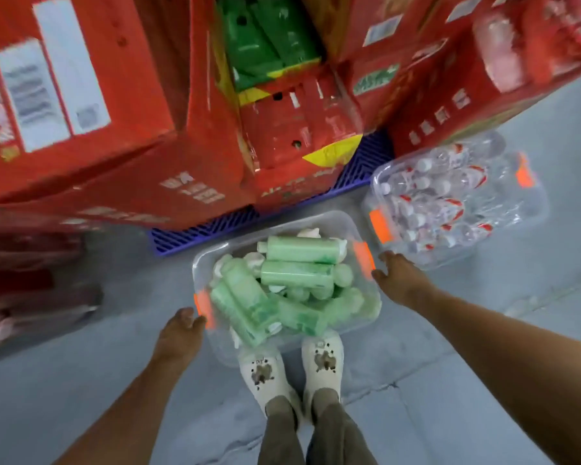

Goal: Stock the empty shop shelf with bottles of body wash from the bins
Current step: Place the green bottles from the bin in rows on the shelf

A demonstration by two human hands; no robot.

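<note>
So you're standing right over a clear plastic bin on the grey floor, and it's heaped with green body wash bottles lying every which way, white caps poking out. Your left hand is at the orange latch on the bin's left end, fingers curled loosely toward it, just touching or almost, hard to call with the blur. Your right hand is at the other orange latch on the right end, fingers spread and not gripping anything. Your white clogs sit just beside the bin's near edge. A second clear bin full of clear water bottles sits just right of it. Behind both, red cartons are stacked on a blue pallet.
</note>
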